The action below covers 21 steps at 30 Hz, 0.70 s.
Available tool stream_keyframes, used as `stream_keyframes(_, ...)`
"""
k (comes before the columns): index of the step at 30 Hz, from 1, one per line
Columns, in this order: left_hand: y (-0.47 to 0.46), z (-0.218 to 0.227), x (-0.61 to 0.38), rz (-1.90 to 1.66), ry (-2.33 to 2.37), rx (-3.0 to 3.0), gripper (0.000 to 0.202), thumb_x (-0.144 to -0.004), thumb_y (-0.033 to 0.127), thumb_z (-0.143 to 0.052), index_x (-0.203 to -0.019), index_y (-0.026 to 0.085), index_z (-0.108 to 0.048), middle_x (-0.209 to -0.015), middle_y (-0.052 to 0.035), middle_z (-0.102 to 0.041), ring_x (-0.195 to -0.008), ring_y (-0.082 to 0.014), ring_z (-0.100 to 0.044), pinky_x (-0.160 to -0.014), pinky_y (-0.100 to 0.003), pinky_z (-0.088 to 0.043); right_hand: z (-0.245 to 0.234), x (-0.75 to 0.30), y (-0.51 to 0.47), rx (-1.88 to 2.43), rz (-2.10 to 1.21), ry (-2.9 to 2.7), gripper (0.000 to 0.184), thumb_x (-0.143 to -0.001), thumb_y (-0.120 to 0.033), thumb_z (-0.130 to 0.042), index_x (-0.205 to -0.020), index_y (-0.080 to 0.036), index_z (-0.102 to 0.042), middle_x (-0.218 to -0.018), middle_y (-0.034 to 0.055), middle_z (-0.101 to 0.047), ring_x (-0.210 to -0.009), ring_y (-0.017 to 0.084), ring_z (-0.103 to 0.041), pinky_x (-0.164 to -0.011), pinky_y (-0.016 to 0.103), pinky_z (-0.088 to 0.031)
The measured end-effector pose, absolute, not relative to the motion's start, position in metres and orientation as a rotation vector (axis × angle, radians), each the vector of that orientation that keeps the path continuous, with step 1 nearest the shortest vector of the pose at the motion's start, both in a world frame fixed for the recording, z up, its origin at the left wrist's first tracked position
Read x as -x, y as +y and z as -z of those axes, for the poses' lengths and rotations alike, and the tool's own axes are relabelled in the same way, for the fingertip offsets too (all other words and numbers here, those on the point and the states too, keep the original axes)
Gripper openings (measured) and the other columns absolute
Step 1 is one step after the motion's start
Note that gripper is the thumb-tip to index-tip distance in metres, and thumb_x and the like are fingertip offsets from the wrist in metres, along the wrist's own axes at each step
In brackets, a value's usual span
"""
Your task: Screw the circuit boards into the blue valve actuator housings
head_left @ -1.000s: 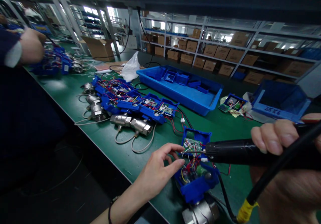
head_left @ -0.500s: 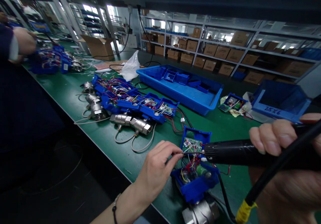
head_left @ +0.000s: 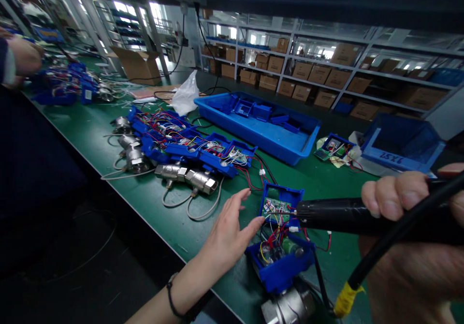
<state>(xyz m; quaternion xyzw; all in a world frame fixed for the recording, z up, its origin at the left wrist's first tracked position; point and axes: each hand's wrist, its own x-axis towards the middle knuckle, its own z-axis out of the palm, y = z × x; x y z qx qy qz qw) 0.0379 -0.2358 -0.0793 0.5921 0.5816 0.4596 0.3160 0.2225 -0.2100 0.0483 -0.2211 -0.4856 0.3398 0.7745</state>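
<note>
My left hand (head_left: 229, 232) hovers open, fingers stretched out, just left of a small blue lid holding a green circuit board (head_left: 281, 203). My right hand (head_left: 409, 246) is wrapped round a black electric screwdriver (head_left: 348, 215) whose tip points left at that board. A black cable with a yellow collar (head_left: 350, 292) hangs from the tool. Below the tip sits an open blue actuator housing (head_left: 281, 261) full of red, yellow and white wires, mounted on a metal valve (head_left: 288, 307).
A row of blue actuators with metal valves (head_left: 181, 152) lies on the green bench (head_left: 90, 130). Behind are a long blue tray (head_left: 261, 128), a blue bin (head_left: 402, 145) and a white bag (head_left: 184, 96). Another person's hand (head_left: 21, 58) works at far left.
My left hand let go its pinch at the screwdriver tip and opened, fingers now stretched beside the circuit board. The screwdriver stayed pointed at the board.
</note>
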Motion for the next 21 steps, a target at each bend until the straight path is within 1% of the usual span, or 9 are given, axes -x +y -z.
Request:
stream_keyframes(2,-0.228,0.085,-0.041,-1.078,1.51,-1.446,0.059,-0.079,0.04,-0.062,-0.13,0.018,-0.044,-0.123,-0.0136,-0.059,-0.107,-0.0261,-0.057,-0.092,-0.041,-0.044,-0.049,-0.221,-0.212,0.515,-0.708,-1.026,0.009,-0.064,-0.024,-0.045,-0.069,-0.02,-0.051,-0.05,-0.0058,-0.045,-0.039,0.008,-0.038,-0.038,0.027,-0.033)
stream_keyframes(5,-0.216,0.088,-0.05,-0.952,1.563,-1.433,0.057,-0.076,0.04,-0.063,-0.125,0.015,-0.049,-0.111,-0.0131,-0.064,-0.103,-0.028,-0.058,-0.093,-0.044,-0.042,-0.047,-0.221,-0.213,0.536,-0.669,-1.025,0.015,-0.063,-0.023,-0.043,-0.075,-0.02,-0.052,-0.049,-0.0058,-0.046,-0.04,0.01,-0.038,-0.038,0.028,-0.034)
stream_keyframes(8,-0.208,0.085,-0.058,-0.889,1.662,-1.559,0.044,-0.075,0.047,-0.061,-0.108,0.017,-0.06,-0.098,-0.0116,-0.066,-0.099,-0.0316,-0.056,-0.09,-0.049,-0.04,-0.046,-0.218,-0.213,0.539,-0.644,-1.023,0.019,-0.064,-0.02,-0.043,-0.08,-0.02,-0.052,-0.05,-0.0066,-0.048,-0.04,0.01,-0.04,-0.039,0.026,-0.036)
stream_keyframes(10,-0.206,0.085,-0.064,-0.89,1.717,-1.629,0.04,-0.078,0.051,-0.056,-0.099,0.018,-0.063,-0.092,-0.0114,-0.065,-0.096,-0.0322,-0.055,-0.087,-0.048,-0.04,-0.045,-0.214,-0.213,0.541,-0.611,-1.014,0.017,-0.062,-0.019,-0.044,-0.078,-0.02,-0.051,-0.049,-0.0073,-0.047,-0.038,0.009,-0.04,-0.038,0.025,-0.035)
stream_keyframes(12,-0.207,0.085,-0.068,-0.937,1.731,-1.647,0.039,-0.081,0.052,-0.052,-0.097,0.018,-0.061,-0.092,-0.0108,-0.064,-0.094,-0.0304,-0.056,-0.085,-0.045,-0.041,-0.045,-0.211,-0.213,0.566,-0.604,-1.01,0.01,-0.062,-0.019,-0.044,-0.071,-0.02,-0.049,-0.048,-0.0073,-0.046,-0.038,0.008,-0.041,-0.038,0.024,-0.035)
stream_keyframes(15,-0.209,0.087,-0.072,-1.007,1.602,-1.622,0.035,-0.085,0.049,-0.048,-0.102,0.018,-0.054,-0.089,-0.0074,-0.064,-0.085,-0.0247,-0.06,-0.077,-0.037,-0.045,-0.045,-0.209,-0.212,0.579,-0.581,-1.014,0.005,-0.063,-0.02,-0.044,-0.068,-0.02,-0.047,-0.049,-0.0068,-0.046,-0.038,0.008,-0.042,-0.039,0.025,-0.036)
stream_keyframes(18,-0.209,0.089,-0.074,-1.074,1.456,-1.589,0.03,-0.088,0.046,-0.048,-0.103,0.02,-0.05,-0.086,-0.0045,-0.067,-0.079,-0.0209,-0.062,-0.073,-0.032,-0.046,-0.044,-0.209,-0.211,0.542,-0.523,-1.019,0.014,-0.062,-0.02,-0.044,-0.075,-0.02,-0.049,-0.048,-0.0076,-0.047,-0.037,0.009,-0.04,-0.037,0.024,-0.033)
stream_keyframes(21,-0.206,0.092,-0.074,-1.147,1.394,-1.532,0.027,-0.087,0.044,-0.051,-0.1,0.02,-0.052,-0.091,-0.0046,-0.069,-0.083,-0.0203,-0.064,-0.075,-0.031,-0.047,-0.044,-0.206,-0.212,0.539,-0.533,-1.022,0.02,-0.061,-0.019,-0.046,-0.081,-0.02,-0.048,-0.047,-0.0079,-0.049,-0.036,0.01,-0.042,-0.037,0.024,-0.033)
